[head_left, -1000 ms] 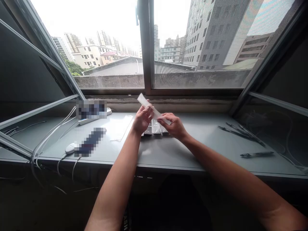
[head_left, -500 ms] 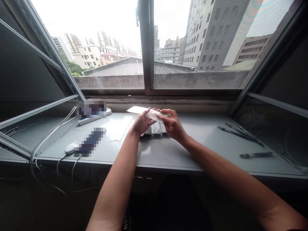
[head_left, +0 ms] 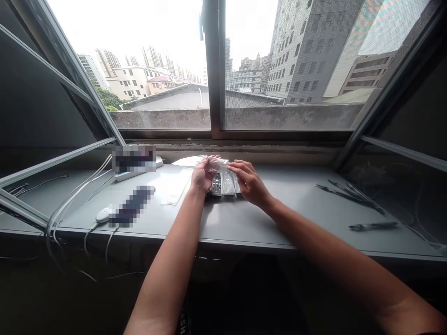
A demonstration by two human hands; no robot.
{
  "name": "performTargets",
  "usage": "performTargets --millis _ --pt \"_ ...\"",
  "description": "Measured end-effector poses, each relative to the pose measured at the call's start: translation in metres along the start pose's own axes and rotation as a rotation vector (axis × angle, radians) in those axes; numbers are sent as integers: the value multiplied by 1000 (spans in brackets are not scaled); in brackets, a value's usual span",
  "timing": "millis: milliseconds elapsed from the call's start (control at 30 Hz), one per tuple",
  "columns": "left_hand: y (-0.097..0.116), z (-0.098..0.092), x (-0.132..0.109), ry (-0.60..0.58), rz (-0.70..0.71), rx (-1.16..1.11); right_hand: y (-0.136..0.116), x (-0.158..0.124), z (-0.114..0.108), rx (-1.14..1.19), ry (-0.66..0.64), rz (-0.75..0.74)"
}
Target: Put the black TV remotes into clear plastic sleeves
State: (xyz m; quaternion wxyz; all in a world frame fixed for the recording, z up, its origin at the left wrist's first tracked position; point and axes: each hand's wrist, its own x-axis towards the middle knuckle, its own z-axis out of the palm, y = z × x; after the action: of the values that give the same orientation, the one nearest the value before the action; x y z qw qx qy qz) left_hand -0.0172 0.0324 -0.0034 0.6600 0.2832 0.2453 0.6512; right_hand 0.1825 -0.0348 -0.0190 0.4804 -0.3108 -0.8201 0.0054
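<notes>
My left hand [head_left: 204, 176] is closed on a clear plastic bag [head_left: 217, 164], held above the desk with its long end trailing to the left. At the bag's right end, the fingertips of my right hand [head_left: 248, 180] meet its edge in a pinch; the thumb is mostly hidden. Below the hands lies a dark remote control [head_left: 216, 186] with its buttons showing. Beside it rests another remote control in a clear plastic sleeve [head_left: 228, 185]. My right hand partly covers something further right.
Flat clear plastic bags [head_left: 172, 190] lie on the grey desk [head_left: 293, 209] to the left. A power strip [head_left: 139, 172], a white round charger [head_left: 102, 215] and cables are at far left. Several dark pens [head_left: 349, 195] lie at right. A window frame [head_left: 215, 93] stands behind.
The bag has shifted left and lies flatter over my left hand. My right hand's fingers have straightened and moved to the bag's right edge, uncovering more of the remote controls.
</notes>
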Motion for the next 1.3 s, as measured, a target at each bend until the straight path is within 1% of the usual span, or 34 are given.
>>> performTargets --millis 133,400,600,733,867,1000,1167,1300 --pt "-3 0 -2 -46 -38 28 -1 0 0 -2 -23 -11" --pt "-4 0 -9 -141 -39 110 -2 1 -2 -8 -4 -28" --pt "-7 -3 -8 -143 -53 169 2 1 0 26 -71 -51" --pt "-6 -2 -9 -147 -48 208 0 1 0 61 -107 -78" --pt "-5 -2 -9 -102 -35 200 -8 1 -2 118 -105 -57" --pt "-6 -3 -7 -89 -43 202 -13 1 -2 135 -119 -46" --pt "-6 -3 -7 -67 -68 179 -6 1 1 102 -54 -38" --pt "-5 -2 -9 -99 -86 167 0 0 2 60 -79 -39"
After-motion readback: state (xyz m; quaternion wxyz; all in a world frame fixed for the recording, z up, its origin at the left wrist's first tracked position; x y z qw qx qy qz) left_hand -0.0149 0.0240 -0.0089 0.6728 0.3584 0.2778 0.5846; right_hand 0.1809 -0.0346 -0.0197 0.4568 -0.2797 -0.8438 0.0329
